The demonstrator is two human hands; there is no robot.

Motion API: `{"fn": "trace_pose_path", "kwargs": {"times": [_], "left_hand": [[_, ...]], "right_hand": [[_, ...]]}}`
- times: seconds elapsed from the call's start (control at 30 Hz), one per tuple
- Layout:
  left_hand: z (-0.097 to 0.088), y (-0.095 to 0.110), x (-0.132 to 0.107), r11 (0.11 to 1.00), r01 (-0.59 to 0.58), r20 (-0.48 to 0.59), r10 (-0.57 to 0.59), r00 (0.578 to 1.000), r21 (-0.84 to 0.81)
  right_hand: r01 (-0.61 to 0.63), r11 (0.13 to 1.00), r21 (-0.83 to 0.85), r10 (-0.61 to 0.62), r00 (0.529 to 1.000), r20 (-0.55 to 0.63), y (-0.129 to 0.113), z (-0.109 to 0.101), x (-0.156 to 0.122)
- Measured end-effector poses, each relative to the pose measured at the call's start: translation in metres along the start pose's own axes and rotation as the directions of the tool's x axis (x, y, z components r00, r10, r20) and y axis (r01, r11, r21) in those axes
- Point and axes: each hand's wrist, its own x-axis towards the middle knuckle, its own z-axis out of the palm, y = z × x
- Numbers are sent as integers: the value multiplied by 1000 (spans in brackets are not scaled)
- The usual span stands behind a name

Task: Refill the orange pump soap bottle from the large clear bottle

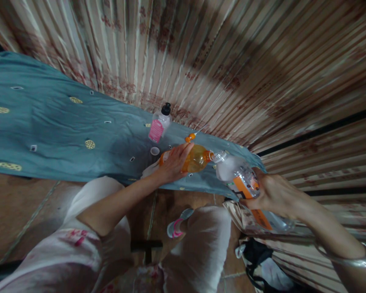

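Curtain (134,61): pleated and patterned, hanging along the far side of a narrow surface.
Teal cloth (57,126): covers that surface, lightly wrinkled; a bottle on a wrinkle could rock or slide if knocked.
Orange bottle (198,158): on the near part of the cloth, neck towards the right; whether it lies flat or leans I cannot tell.
Left hand (173,162): fingers laid long and close together over the orange bottle, holding it; a loose hold could let it roll, a hard squeeze could force out any contents.
Clear bottle (238,179): tilted, its neck meeting or nearly meeting the orange bottle's, its body reaching past the cloth's near edge.
Right hand (274,195): wrapped around the clear bottle's middle; a slip or twist of the wrist could part the two necks.
Meeting necks: probably the weakest spot; poor alignment or too steep a tilt could spill any liquid onto the cloth or the floor (24,211).
White cap (154,151) and orange piece (189,137): loose, left and far of the left hand; a stray sweep could scatter them.
Pink-labelled bottle (157,127): farther back, capped black; an elbow is unlikely to reach it.
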Motion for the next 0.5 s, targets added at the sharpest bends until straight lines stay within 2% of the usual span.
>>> {"fn": "trace_pose_path", "kwargs": {"times": [0.5], "left_hand": [[-3,1,-1,998,10,39,-13,999,57]], "right_hand": [[2,1000,13,-2,1000,-15,-2,0,0]]}}
